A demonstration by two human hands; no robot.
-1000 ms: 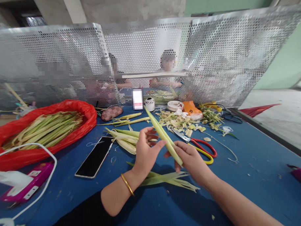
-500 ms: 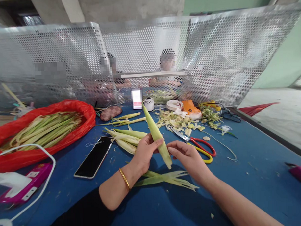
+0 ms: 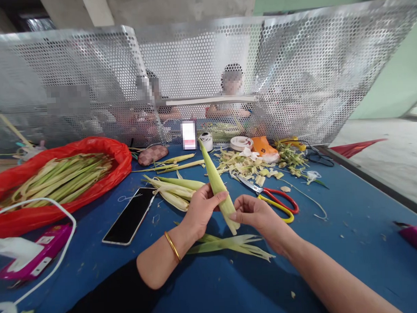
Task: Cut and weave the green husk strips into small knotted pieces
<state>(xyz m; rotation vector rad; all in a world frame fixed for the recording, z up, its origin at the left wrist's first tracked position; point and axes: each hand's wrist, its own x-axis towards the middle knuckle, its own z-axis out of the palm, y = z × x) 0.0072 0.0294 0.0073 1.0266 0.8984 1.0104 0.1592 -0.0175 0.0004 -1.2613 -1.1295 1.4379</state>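
My left hand (image 3: 200, 210) is closed round the middle of a pale green stalk (image 3: 214, 179) that points up and away from me. My right hand (image 3: 258, 214) pinches the stalk's lower end with curled fingers. Peeled green leaf strips (image 3: 232, 246) lie on the blue table (image 3: 334, 243) just below both hands. A few more stalks (image 3: 173, 192) rest to the left of my left hand. Scissors with red and yellow handles (image 3: 275, 200) lie right of my right hand.
A black phone (image 3: 130, 216) lies left of the hands. A red bag of stalks (image 3: 59, 180) fills the far left, with a pink device and white cable (image 3: 37, 254) in front. Trimmings, tape rolls and an orange packet (image 3: 263, 150) lie by the perforated metal screen (image 3: 294, 76); people sit behind it.
The stalk has slid back through my hands so less hangs below. My right hand let go of its lower end half a second ago and now pinches it again.
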